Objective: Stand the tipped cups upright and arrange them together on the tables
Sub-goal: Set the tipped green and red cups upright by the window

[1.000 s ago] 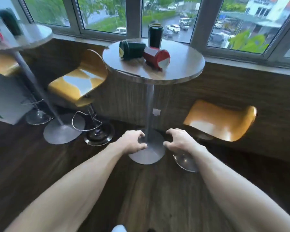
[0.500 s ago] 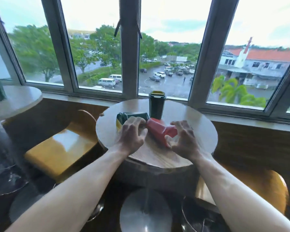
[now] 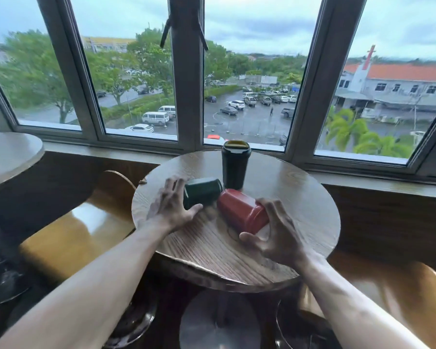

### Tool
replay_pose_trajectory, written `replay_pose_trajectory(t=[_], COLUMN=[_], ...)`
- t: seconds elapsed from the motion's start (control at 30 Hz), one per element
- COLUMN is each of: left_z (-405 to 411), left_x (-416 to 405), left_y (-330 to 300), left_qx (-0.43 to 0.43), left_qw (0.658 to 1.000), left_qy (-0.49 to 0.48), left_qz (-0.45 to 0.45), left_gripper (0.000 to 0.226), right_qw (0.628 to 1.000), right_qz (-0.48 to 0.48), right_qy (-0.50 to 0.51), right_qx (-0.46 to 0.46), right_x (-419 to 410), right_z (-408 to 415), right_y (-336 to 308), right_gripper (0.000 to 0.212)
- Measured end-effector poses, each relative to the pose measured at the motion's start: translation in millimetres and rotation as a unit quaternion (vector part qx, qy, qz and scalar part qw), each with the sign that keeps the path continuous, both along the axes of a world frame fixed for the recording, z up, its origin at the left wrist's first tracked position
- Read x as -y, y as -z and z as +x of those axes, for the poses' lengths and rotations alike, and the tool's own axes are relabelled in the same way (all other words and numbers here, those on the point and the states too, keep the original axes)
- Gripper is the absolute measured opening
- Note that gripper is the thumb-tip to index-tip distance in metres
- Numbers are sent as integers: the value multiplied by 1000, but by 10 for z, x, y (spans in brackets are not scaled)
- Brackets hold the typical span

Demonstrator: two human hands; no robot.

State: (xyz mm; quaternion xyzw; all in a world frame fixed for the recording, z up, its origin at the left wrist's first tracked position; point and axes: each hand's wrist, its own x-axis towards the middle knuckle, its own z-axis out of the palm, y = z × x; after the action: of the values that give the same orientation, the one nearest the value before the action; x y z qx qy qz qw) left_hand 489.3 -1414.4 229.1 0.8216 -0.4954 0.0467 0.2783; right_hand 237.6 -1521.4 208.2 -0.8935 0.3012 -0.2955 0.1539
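Note:
On the round wooden table (image 3: 300,197) a dark green cup (image 3: 203,191) and a red cup (image 3: 239,212) lie on their sides, touching. A black lidded cup (image 3: 234,166) stands upright just behind them. My left hand (image 3: 170,207) has its fingers spread against the left end of the green cup, thumb under it. At the near end of the red cup, my right hand (image 3: 277,235) curls around it, with fingers on top and thumb below. Whether either hand has closed its grip is unclear.
A second round table (image 3: 8,154) sits at the far left by the window. Yellow-brown stools (image 3: 76,233) stand left and right (image 3: 393,293) of my table. The window sill (image 3: 363,182) runs right behind the table.
My view rose from the floor to the tabletop. Both hands came up from near the table's base and reached the two tipped cups, the right one curling around the red cup.

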Motion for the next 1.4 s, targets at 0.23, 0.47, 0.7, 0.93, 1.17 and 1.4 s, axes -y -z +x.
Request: replay_pose_trajectory(t=[0.23,0.47,0.7,0.93,1.17,1.4], left_z=[35,53,125,203,250,124], left_x=[-27,-25,-48,-130,-152,50], left_y=[86,71,9,31,62,-378], left_qx=[7,-6,-33,-83,-154,-168], left_qw=[1000,1000,999,996,988,979], left_qy=[6,3,22,34,30,23], left_qz=[-25,-15,13,-14,-9,-109], left_gripper=[65,64,72,94,99,78], right_qw=[999,998,971,954,963,963], right_qz=[38,51,47,64,96,118], right_qy=[12,20,59,51,28,25], right_qx=[26,-40,-225,-287,-250,-243], right_x=[-27,146,214,224,181,211], right_z=[35,32,250,269,227,247], right_y=[-36,-818,-1228,-1266,-1268,-1282], right_gripper=[88,72,70,92,81,76])
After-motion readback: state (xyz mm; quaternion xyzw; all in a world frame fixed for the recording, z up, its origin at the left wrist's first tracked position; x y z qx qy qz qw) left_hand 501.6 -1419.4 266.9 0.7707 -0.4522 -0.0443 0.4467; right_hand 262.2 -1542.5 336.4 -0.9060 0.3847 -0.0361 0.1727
